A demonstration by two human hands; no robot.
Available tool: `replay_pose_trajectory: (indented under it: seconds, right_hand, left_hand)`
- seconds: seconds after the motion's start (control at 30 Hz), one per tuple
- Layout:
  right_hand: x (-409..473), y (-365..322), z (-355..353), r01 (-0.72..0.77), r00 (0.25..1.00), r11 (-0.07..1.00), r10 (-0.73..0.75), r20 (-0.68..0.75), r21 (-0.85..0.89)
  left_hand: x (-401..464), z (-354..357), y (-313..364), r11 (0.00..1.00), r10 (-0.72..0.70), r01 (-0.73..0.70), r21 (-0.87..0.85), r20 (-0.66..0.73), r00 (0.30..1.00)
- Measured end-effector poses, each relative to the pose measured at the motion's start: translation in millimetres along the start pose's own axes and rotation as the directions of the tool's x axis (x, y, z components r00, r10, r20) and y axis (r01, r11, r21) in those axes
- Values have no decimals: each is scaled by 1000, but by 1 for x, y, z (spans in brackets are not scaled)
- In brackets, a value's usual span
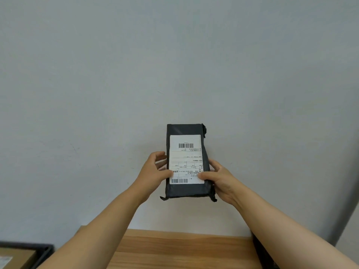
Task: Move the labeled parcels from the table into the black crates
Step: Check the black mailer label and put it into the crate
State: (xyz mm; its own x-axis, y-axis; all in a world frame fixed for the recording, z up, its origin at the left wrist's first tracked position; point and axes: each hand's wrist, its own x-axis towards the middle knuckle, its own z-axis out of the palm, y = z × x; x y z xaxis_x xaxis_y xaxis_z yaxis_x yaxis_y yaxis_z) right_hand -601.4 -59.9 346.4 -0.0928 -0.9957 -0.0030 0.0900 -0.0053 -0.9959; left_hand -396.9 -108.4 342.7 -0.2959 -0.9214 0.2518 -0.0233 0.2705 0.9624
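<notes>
Two hands held one parcel [187,162] up in the middle of the head view, well above the wooden table [184,249] that ran along the bottom edge, with a plain pale wall behind it. The left hand [155,171] gripped the parcel's left edge, thumb lying over the lower part of the white label [186,159] and fingers curled round behind. The right hand [219,177] gripped the right edge likewise, thumb on the label's lower right corner.

The parcel stood upright, its long axis running up the frame and its labelled face towards the camera; the print looked upside down. Its black plastic wrap had loose torn corners at the bottom, so it probably felt slick and slightly soft over a firm box, and likely light. Holding both long edges low down seemed sound.

At the lower left corner showed part of a black crate [44,251] with a brown box [17,259] inside.
</notes>
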Motion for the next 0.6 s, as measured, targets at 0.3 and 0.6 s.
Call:
replay_pose_trajectory:
  seconds: [0.3,0.6]
  right_hand:
    - [0,-40,-5,60,996,888,-85,-34,-456]
    - [-9,-80,14,305,950,441,-79,302,-844]
  left_hand:
    - [13,5,15,79,409,-310,948,252,877]
    - [20,3,27,540,-38,-297,787,376,926]
